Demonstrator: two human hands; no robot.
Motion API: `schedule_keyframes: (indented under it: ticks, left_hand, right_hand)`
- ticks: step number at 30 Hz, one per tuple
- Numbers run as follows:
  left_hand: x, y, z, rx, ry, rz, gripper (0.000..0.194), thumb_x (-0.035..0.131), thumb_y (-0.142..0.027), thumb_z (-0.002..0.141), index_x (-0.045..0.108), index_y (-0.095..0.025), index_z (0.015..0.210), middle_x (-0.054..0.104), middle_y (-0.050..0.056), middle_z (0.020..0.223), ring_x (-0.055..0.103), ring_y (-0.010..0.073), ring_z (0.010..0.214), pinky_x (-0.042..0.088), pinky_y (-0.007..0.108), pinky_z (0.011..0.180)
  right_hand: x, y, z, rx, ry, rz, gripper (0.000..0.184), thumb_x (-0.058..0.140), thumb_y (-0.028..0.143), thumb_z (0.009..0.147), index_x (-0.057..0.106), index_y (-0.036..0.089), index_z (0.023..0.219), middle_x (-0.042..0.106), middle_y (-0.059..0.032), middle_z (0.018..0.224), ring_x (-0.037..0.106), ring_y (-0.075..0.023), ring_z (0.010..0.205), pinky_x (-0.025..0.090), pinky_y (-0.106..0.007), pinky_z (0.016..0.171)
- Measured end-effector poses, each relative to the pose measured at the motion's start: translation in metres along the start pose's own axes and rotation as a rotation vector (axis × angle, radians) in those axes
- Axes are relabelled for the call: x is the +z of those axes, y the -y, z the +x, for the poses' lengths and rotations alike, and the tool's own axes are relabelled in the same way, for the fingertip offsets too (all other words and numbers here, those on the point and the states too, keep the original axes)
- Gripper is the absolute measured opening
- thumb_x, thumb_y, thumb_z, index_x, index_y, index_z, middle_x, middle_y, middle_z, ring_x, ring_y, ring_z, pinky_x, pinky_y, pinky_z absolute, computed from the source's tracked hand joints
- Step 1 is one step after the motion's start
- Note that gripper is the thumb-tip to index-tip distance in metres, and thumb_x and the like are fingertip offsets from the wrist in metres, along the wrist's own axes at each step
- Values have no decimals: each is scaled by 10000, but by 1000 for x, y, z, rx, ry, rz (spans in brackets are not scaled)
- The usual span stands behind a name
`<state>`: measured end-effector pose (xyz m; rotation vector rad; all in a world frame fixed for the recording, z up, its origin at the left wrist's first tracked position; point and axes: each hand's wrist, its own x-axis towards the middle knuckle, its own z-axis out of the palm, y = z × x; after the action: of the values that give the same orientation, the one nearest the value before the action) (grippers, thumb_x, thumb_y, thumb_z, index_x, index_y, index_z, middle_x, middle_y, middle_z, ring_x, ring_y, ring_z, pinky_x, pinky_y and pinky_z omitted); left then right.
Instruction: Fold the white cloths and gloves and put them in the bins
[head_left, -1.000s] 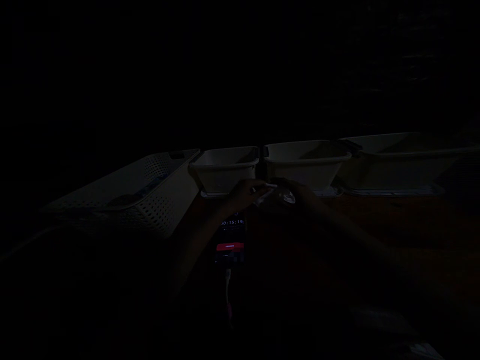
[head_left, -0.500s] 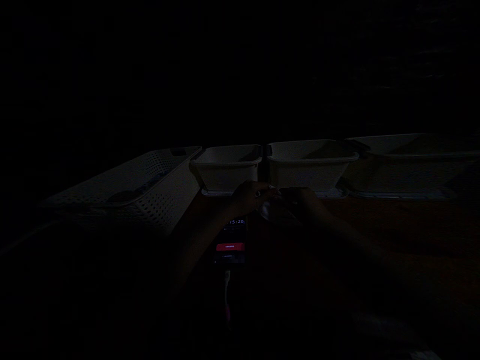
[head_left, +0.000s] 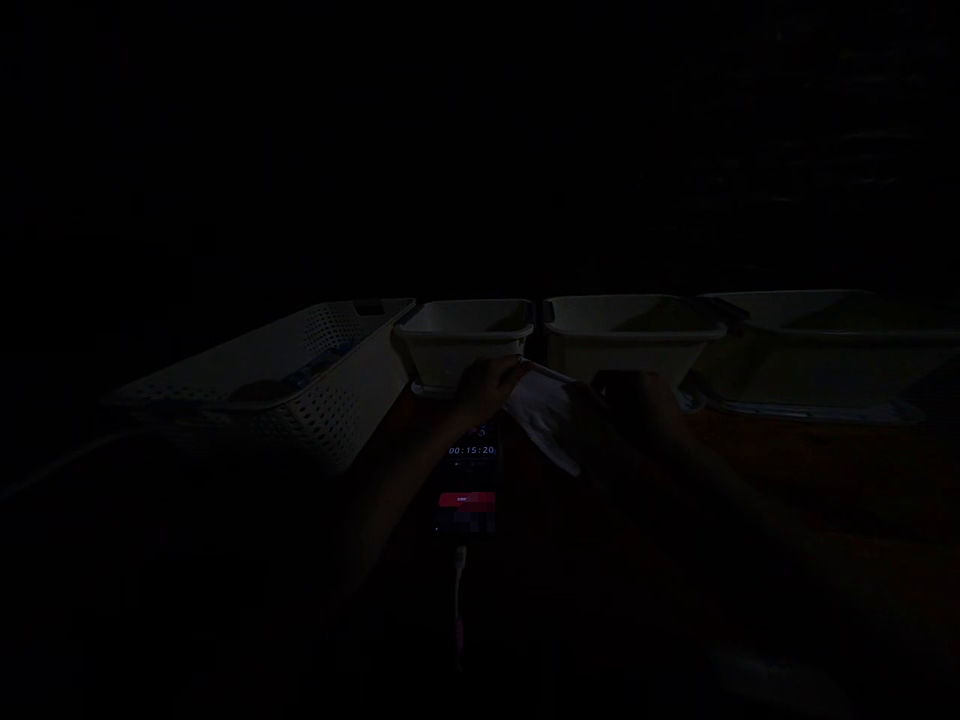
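Very little light reaches the scene. My left hand [head_left: 486, 385] is closed, its fingertips pinching the upper left corner of a thin, pale, cloth-like piece [head_left: 541, 405]. That piece hangs slanting down toward the right, and its exact kind is too dark to tell. At its right side is my right hand [head_left: 637, 392], curled and closed, seemingly on the piece's darker far part; its fingertips are lost in shadow. Just below my left hand lies a lit phone [head_left: 466, 490] with a timer reading 00:15:20 and a red button.
A perforated pale basket [head_left: 330, 415] with dark contents stands at left. Along the back are a small pale bin [head_left: 465, 345], a second bin [head_left: 630, 345] and a larger one [head_left: 825, 360] at right. A white cable [head_left: 459, 580] runs from the phone toward me.
My hands have moved apart, the right one going rightward. The pale piece, bunched between them before, is now spread out and more visible. The view has tilted slightly.
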<state>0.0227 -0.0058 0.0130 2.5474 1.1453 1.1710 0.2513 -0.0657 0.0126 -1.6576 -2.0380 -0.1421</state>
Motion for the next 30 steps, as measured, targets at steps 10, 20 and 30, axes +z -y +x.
schedule_keyframes:
  ticks: [10,20,30]
  left_hand:
    - [-2,-12,0,74,-11,1,399,380,-449,882,593,-146,735,561,4,620,510,101,571,336,220,552]
    - [-4,-9,2,107,-12,32,409,398,-468,872,598,-145,721,539,-11,579,491,86,547,311,209,523]
    - [-1,-1,3,50,3,3,344,456,-442,851,594,-134,786,553,-10,627,508,96,586,334,202,544]
  right_hand:
    - [-4,12,-8,-60,70,207,407,523,524,744,628,201,969,634,-41,650,556,-154,564,326,-233,481]
    - [25,15,-10,-54,194,437,320,557,277,725,644,168,1013,676,-64,892,616,-219,812,464,-277,664]
    - [-4,10,-6,1,135,164,246,482,301,780,655,199,922,674,-80,802,613,-177,697,374,-226,543]
